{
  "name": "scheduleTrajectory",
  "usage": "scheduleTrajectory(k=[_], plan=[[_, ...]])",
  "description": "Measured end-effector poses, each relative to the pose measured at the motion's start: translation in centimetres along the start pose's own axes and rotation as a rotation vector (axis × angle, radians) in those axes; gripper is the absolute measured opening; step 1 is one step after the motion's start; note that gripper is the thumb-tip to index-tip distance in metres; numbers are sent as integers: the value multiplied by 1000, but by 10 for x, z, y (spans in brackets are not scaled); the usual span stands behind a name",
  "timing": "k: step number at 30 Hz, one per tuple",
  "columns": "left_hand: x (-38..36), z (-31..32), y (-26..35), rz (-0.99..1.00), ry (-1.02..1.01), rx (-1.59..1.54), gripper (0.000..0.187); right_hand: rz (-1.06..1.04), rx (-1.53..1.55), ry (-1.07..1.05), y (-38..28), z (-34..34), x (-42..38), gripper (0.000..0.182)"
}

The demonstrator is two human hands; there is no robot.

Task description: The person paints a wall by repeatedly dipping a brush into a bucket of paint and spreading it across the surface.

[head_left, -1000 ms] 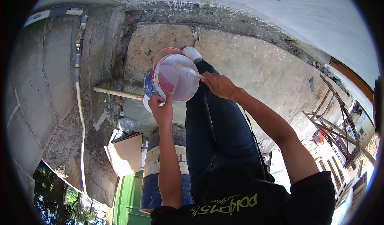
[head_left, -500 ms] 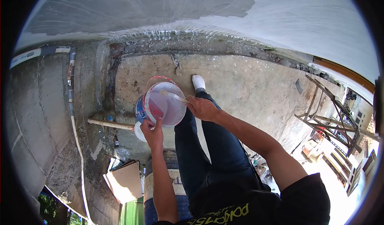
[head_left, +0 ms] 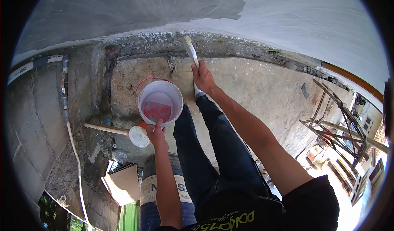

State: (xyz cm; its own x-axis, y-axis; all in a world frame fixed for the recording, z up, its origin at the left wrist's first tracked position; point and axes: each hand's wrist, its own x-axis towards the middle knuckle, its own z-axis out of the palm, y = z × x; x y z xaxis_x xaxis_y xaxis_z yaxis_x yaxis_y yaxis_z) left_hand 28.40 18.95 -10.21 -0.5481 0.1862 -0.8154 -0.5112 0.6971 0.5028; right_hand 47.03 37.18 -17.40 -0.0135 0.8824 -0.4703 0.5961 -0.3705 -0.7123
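Note:
My left hand [head_left: 156,133] grips the near rim of a paint bucket [head_left: 160,102] that is white inside with a red patch at the bottom, and holds it out level in front of me. My right hand [head_left: 203,78] is closed on the handle of a paintbrush [head_left: 190,49]. The brush points up and away, its white bristles close to the foot of the wall [head_left: 230,13]. That wall is wet white on the right and grey on the upper left. My legs in dark trousers [head_left: 213,149] reach down toward the concrete ground [head_left: 254,87].
A blue and cream drum [head_left: 158,194] stands under me. On the ground lie a white lid [head_left: 138,136], a wooden stick [head_left: 106,128] and cardboard [head_left: 121,184]. Pipes [head_left: 64,91] run along the left. A metal frame [head_left: 340,120] lies at the right.
My right hand lifted the brush out of the bucket and raised it toward the wall base. The bucket tipped from tilted to level. The view shifted up the wall.

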Motion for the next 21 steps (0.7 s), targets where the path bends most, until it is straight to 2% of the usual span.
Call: scheduleTrajectory(k=[6,11,14,16,19,21], plan=[[-12,17,-19,-132,-10,-61,37,55,-56,114,6,22,91,28],[-16,17,-38,-152,38,-63,29,79,-68,159,24,-17,90,30],[-14,15,-47,-125,65,-41,33,101,-111,251,68,-51,88,33],[-11,12,-55,-113,84,-19,35,208,-136,284,76,-82,71,37],[-4,5,-68,-105,95,24,35,331,59,467,143,-98,78,39],[0,1,-76,-108,96,11,35,367,60,496,137,-105,82,40]])
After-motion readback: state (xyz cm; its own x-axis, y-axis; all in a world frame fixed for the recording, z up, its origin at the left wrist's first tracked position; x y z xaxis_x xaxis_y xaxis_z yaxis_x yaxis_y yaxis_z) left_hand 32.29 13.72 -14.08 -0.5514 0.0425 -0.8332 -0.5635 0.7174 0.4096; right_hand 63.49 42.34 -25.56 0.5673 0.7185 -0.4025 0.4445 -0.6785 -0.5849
